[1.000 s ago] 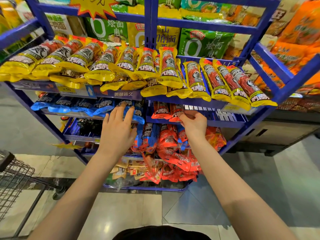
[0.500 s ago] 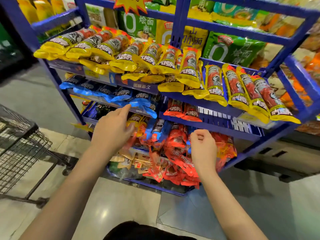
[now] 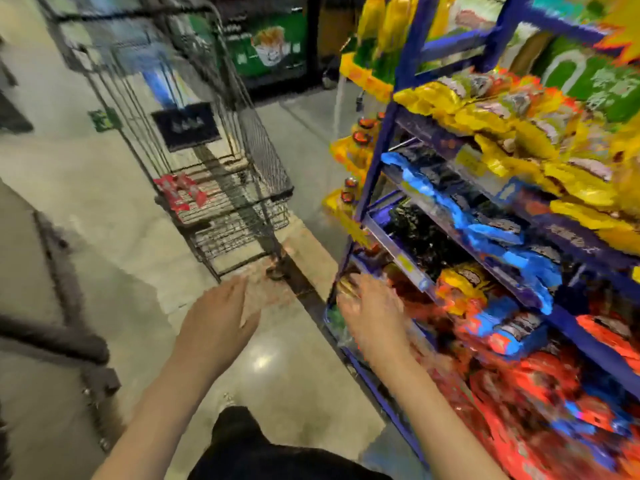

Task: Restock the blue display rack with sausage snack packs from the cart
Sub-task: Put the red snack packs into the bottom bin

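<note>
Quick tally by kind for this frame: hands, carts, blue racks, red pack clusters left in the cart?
Hands: 2, left hand and right hand, both empty
Carts: 1, cart
Blue racks: 1, rack
Red pack clusters in cart: 1, red packs, too blurred to count singly
Total: 5

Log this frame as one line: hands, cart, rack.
left hand: open, empty | right hand: open, by rack | cart: red packs inside | view: blurred

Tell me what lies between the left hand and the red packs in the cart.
Head view: bare floor, then the cart's wire end.
</note>
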{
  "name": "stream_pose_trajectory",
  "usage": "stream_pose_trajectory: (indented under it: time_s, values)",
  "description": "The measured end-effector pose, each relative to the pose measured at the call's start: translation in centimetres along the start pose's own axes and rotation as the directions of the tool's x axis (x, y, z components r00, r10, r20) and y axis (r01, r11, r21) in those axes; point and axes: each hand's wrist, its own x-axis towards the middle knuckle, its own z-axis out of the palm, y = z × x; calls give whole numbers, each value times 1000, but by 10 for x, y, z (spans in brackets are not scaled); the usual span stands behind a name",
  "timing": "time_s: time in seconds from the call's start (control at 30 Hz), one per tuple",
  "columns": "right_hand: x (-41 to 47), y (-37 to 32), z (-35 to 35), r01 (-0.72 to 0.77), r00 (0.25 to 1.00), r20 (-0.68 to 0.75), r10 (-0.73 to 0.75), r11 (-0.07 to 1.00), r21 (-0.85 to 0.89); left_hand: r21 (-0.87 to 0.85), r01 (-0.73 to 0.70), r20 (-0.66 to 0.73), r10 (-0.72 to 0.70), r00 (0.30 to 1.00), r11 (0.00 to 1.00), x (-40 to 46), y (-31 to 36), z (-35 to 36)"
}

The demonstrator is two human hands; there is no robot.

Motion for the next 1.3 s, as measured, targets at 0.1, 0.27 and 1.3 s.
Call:
stream_pose_trajectory:
  time_s: [0.1, 0.27, 1.3]
  values:
    - [32, -57, 30, 121, 988, 99, -121, 993, 11, -6, 108, 61, -107, 992, 994, 3, -61, -2]
    - [78, -137, 85, 243, 950, 200, -238, 970, -2, 5, 216, 90, -216, 972, 976, 28, -151, -17]
    - [519, -307, 342, 293, 743, 652, -150, 949, -115, -190, 281, 211, -241, 947, 941, 493, -351, -38]
